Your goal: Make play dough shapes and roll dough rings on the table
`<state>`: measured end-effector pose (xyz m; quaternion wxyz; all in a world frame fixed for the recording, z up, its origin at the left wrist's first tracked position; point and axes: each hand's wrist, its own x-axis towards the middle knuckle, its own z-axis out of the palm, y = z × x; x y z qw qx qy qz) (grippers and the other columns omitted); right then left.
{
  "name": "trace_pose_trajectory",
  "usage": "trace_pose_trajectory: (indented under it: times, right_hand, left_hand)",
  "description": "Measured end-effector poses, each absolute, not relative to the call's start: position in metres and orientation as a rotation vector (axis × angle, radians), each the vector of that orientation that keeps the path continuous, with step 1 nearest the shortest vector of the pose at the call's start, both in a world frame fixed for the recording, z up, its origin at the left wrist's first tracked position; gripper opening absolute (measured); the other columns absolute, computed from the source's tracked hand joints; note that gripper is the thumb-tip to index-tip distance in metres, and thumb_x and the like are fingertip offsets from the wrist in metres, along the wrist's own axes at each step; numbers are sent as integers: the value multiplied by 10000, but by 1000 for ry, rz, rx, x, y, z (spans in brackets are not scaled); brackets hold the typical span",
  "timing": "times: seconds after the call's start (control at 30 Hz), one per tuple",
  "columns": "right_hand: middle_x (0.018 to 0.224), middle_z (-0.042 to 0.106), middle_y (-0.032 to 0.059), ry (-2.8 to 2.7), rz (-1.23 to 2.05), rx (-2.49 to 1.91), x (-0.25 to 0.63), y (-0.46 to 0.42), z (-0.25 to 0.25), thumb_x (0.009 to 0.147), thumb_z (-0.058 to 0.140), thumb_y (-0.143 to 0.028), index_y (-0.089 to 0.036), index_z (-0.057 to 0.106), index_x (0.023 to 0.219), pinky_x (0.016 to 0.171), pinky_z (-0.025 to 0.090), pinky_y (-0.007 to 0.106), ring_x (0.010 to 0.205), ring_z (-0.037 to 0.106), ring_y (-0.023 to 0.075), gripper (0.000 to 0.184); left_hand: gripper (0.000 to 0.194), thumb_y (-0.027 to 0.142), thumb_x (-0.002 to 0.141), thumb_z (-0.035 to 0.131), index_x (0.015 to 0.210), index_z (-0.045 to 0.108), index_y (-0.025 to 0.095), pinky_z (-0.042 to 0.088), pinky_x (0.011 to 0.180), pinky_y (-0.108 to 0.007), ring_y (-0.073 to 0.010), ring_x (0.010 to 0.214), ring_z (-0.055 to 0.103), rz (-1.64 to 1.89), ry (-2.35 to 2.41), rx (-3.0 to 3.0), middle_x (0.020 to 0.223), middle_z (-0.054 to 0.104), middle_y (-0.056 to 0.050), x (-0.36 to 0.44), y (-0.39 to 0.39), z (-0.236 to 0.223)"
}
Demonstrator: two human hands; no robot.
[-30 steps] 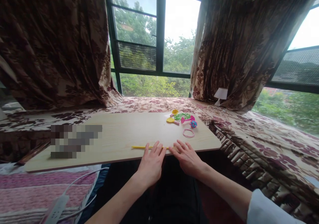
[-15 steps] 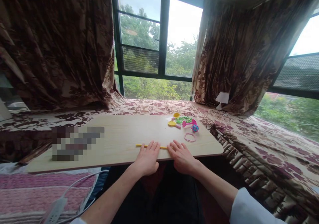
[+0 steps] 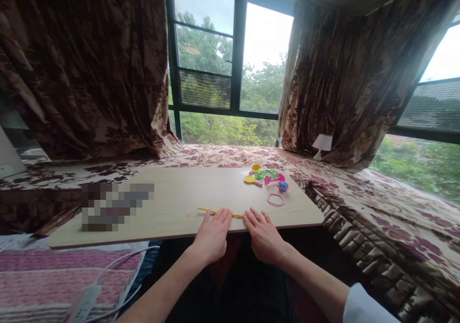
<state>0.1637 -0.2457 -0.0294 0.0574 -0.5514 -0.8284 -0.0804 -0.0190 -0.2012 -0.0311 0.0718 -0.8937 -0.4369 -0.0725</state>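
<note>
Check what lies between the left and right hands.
Head view: a short stretch of the yellow strand, on the pale tabletop, spans the gap between the left hand and right hand.

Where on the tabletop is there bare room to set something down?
The widest free patch lies between the pixelated area and the yellow pieces, beyond the yellow strip. A smaller one lies right of the right hand, nearer than the pink ring. The far right is crowded: yellow pieces, green strands, pink piece, spiky ball.
</note>
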Motion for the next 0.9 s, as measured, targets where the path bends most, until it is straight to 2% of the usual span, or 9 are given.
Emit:
trace_pose_trajectory:
  times: [0.17, 0.47, 0.73, 0.9]
  right_hand:
    - [1437, 198, 115, -2505, -223, -1580, 164, -273, -34, 739, 410, -250, -100, 204, 1374, 1054, 75, 427, 1315, 139, 242, 685]
    - [1428, 217, 134, -2478, -238, -1725, 159, -244, -29, 701, 435, -223, -86, 186, 1376, 1041, 113, 449, 1307, 165, 256, 732]
    - [1432, 205, 133, -2513, -227, -1588, 162, -277, -34, 737, 416, -269, -82, 214, 1368, 1052, 82, 428, 1308, 165, 250, 688]
    - [1408, 268, 138, -2456, -253, -1642, 158, -249, -32, 708, 420, -240, -70, 241, 1356, 1045, 108, 439, 1291, 211, 255, 693]
  left_hand:
    - [671, 149, 672, 385, 1336, 283, 167, 12, 1078, -442, -181, 1321, 177, -285, -1246, -2679, 1426, 269, -66, -30, -225, -36]
    - [676, 143, 669, 378, 1338, 277, 121, 85, 1063, -482, -215, 1309, 214, -173, -1366, -2647, 1417, 279, -106, -16, -197, -27]
    - [590, 133, 724, 329, 1313, 335, 169, 33, 1074, -456, -187, 1297, 248, -272, -1232, -2701, 1392, 343, -70, -33, -219, -34]
    - [645, 128, 695, 339, 1337, 281, 134, 107, 1059, -479, -203, 1302, 236, -136, -1336, -2738, 1414, 289, -92, -22, -196, -27]
